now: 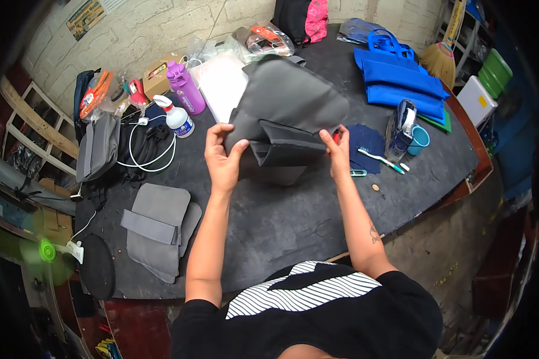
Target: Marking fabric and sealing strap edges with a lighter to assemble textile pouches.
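Note:
Both my hands hold up a dark grey fabric bag (299, 90) with a folded flap or pocket on its near side, above the middle of the black table. At its left edge my left hand (223, 155) grips it, thumb in front. My right hand (336, 149) pinches the right edge; something small and red shows by its fingers, too covered to name. Part of the bag's underside is hidden behind the flap. To the left of my left forearm lie flat grey fabric pieces (159, 251) with a strip (150, 226) across them.
Left of the bag stand a white spray bottle (178, 119) and a purple bottle (185, 88), near a looping white cable (132, 157). On the right are a toothbrush (380, 160), a blue cup (420, 139) and blue bags (401, 81). A green fan (47, 249) blurs at the left.

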`<state>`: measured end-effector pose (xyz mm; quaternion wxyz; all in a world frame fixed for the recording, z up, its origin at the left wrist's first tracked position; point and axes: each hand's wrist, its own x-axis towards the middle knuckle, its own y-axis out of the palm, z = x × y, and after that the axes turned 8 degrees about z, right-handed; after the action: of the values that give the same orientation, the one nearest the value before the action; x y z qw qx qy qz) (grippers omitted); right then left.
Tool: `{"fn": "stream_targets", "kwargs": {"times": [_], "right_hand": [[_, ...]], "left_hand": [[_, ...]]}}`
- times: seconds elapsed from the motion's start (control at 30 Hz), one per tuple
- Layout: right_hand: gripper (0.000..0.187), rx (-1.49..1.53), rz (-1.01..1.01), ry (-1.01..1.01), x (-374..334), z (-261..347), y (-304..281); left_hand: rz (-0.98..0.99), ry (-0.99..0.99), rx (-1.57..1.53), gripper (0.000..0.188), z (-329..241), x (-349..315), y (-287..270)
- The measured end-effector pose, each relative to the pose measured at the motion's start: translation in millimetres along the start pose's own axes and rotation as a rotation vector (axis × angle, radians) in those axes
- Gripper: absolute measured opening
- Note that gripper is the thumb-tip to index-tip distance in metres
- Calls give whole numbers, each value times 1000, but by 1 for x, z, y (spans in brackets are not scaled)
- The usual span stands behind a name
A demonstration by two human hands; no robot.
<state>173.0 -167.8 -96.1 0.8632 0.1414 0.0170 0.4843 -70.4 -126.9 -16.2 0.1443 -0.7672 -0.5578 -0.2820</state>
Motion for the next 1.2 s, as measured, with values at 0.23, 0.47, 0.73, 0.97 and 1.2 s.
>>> {"fn": "stream_targets", "kwargs": {"times": [0.23, 0.47, 0.73, 0.97, 1.2], "right_hand": [[15, 164, 245, -184, 4, 59, 15], [14, -341, 260, -248, 6, 74, 32], [21, -387, 193, -239, 6, 53, 28], [37, -607, 6, -493, -37, 38, 23], [28, -969, 219, -441, -53, 17, -4]], "left_hand": [[-71, -68, 1128, 35, 6, -42, 7], [237, -504, -570, 27, 23, -33, -27], [193, -555, -840, 34, 51, -45, -30], [41, -570, -700, 32, 54, -58, -12], [-105, -555, -628, 28, 90, -85, -12]]}}
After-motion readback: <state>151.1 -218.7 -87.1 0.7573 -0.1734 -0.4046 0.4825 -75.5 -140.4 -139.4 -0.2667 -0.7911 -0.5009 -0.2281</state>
